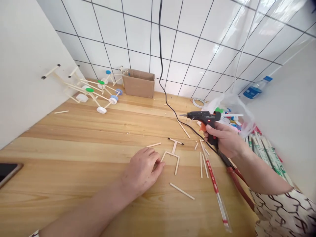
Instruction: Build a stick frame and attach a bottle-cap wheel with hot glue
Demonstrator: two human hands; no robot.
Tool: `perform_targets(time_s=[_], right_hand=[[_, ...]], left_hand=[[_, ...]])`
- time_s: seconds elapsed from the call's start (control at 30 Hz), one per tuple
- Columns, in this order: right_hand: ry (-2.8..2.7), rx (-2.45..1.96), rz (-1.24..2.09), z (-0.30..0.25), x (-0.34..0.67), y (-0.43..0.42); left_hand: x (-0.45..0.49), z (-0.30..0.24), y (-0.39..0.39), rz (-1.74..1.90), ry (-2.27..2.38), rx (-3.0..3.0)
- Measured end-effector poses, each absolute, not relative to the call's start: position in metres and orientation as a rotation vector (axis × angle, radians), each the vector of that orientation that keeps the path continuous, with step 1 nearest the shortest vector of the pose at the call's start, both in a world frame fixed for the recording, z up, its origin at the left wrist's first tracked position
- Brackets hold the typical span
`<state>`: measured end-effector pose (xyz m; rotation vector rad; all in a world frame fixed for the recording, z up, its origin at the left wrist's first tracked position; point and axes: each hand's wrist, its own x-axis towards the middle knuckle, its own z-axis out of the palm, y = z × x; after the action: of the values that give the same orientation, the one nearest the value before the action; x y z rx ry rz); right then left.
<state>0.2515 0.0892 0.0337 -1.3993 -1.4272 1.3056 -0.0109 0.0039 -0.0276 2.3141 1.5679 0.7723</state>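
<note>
A black hot glue gun (203,116) with an orange trigger is in my right hand (228,138), fingers wrapped round its handle. Its nozzle points left and its red light is lit; a glue stick pokes out of the back. On the wooden table, my left hand (145,168) has its fingers curled, thumb and fingertips closed at the left leg of a small wooden stick frame (177,157). That frame is U-shaped, with a short stem and a black-tipped crossbar (175,141) at its far end. A loose wooden stick (182,191) lies nearer to me.
Stick-built models with bottle-cap wheels (92,93) stand back left beside a cardboard box (138,84). The gun's black cable (161,65) hangs down the tiled wall. Right are red-handled pliers (238,184), a red-and-clear wrapper (213,176), a plastic bag of caps (243,108), a bottle (256,89); a phone (10,172) lies left.
</note>
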Motion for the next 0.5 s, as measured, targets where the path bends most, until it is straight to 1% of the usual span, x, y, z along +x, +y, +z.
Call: perform_targets(time_s=[0.13,0.23,0.37,0.5], right_hand=[[-1.366,-1.350,1.425,0.026,0.230,0.109],[-1.388,-1.355,1.412,0.019,0.207,0.122],[-1.471,-1.423,1.343,0.010,0.175,0.138],[-1.604,-1.586,1.207,0.001,0.147,0.152]], left_hand=[[-0.011,-0.026,0.003,0.767,1.566,2.340],[-0.011,-0.027,0.003,0.757,1.557,2.347],[-0.011,-0.029,0.003,0.751,1.537,2.345],[-0.011,-0.029,0.003,0.777,1.529,2.339]])
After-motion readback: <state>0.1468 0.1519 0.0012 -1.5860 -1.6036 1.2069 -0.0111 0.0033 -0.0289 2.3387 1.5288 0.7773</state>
